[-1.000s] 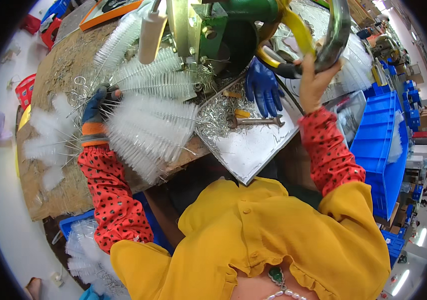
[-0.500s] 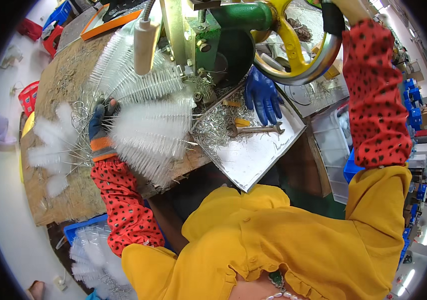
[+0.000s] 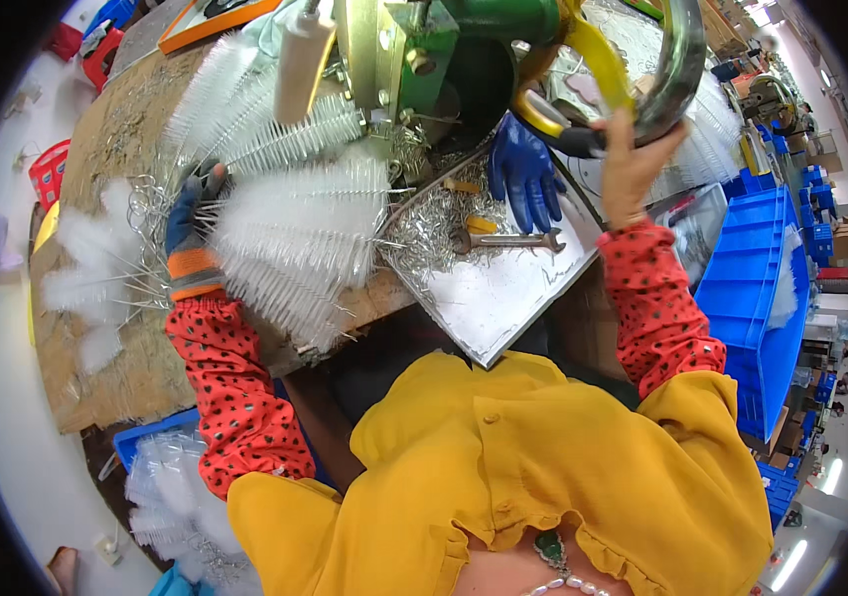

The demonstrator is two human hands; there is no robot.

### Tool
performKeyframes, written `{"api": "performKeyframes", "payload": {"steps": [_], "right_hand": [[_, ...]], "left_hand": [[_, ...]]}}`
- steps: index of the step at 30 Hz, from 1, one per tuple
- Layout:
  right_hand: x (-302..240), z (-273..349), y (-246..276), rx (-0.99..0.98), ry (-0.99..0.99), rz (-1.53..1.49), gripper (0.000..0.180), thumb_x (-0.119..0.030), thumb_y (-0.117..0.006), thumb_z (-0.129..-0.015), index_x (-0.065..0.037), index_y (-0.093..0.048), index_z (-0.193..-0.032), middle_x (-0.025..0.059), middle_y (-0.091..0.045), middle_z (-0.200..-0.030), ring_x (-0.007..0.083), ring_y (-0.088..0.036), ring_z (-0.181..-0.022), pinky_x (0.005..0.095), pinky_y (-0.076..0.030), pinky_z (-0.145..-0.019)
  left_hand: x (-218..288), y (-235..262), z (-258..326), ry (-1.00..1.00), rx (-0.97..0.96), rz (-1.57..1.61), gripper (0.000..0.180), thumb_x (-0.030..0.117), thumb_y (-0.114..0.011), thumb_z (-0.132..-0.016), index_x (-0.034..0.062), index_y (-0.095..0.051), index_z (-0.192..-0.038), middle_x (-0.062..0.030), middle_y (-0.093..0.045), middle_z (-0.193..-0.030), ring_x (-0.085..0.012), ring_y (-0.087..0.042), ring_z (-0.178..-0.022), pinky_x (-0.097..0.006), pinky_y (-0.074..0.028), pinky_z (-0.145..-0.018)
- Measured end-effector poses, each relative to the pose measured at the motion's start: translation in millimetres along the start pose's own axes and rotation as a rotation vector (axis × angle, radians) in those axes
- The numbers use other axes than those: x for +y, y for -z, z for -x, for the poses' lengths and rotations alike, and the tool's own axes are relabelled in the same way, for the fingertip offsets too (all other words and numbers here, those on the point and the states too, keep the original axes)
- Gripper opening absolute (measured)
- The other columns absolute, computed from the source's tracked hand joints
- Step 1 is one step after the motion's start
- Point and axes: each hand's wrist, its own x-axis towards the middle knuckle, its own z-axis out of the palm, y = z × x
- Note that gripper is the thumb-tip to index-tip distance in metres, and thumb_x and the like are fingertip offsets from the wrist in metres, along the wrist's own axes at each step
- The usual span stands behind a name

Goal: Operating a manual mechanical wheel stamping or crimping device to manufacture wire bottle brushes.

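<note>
Gripping white brushes [image 3: 295, 238] left hand [image 3: 191, 223]; right hand [image 3: 628, 164] on wheel [image 3: 677, 70].

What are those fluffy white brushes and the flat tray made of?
The brushes look like thin white plastic bristles on twisted wire stems; shiny wire ends poke out by the left hand. The tray seems to be dull grey sheet metal, with a folded rim and scuffed surface.

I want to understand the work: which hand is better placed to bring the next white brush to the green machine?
Left hand: it already rests on the white wire-stemmed brushes; the right hand grips the metal wheel.
</note>
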Motion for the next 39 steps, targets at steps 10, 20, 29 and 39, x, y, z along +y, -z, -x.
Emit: {"api": "performKeyframes", "payload": {"steps": [10, 20, 29, 39], "right_hand": [[0.8, -86.5, 15.1, -0.322, -0.022, 0.459, 0.028, -0.014, -0.060, -0.085, 0.002, -0.051, -0.107, 0.0050, -0.058, -0.075, 0.0093, -0.054, -0.052, 0.0236, -0.046, -0.047], [7.4, -3.7, -7.8, 0.061, -0.010, 0.004, 0.037, -0.010, -0.062, -0.085, 0.002, -0.043, -0.115, 0.0072, -0.059, -0.084, 0.0110, -0.058, -0.058, 0.0251, -0.047, -0.050], [10.5, -90.9, 23.8, -0.303, -0.074, 0.498, 0.027, -0.013, -0.062, -0.085, 0.002, -0.049, -0.104, 0.0052, -0.060, -0.079, 0.0106, -0.058, -0.059, 0.0239, -0.048, -0.051], [-8.7, -231.0, -53.4, -0.804, 0.064, 0.700, 0.020, -0.015, -0.062, -0.076, 0.003, -0.062, -0.084, 0.0099, -0.058, -0.063, 0.0161, -0.054, -0.045, 0.0291, -0.042, -0.040]], "left_hand": [[8.2, -3.3, 21.0, 0.162, -0.028, -0.333, 0.033, 0.021, -0.063, -0.088, 0.0017, -0.060, -0.114, -0.0075, -0.066, -0.096, -0.0162, -0.062, -0.081, -0.029, -0.050, -0.074], [8.4, 23.5, 20.4, 0.015, 0.026, -0.323, 0.041, 0.021, -0.062, -0.089, 0.0059, -0.051, -0.126, -0.0139, -0.061, -0.120, -0.0227, -0.060, -0.105, -0.036, -0.050, -0.089], [6.7, 16.9, 19.1, -0.068, 0.157, -0.267, 0.038, 0.013, -0.066, -0.086, 0.0072, -0.054, -0.122, -0.0110, -0.062, -0.118, -0.0165, -0.062, -0.084, -0.030, -0.053, -0.076], [4.3, -2.4, 14.3, -0.172, 0.224, -0.284, 0.034, 0.015, -0.062, -0.089, 0.0053, -0.053, -0.120, -0.0142, -0.064, -0.112, -0.0202, -0.065, -0.089, -0.034, -0.055, -0.077]]}}
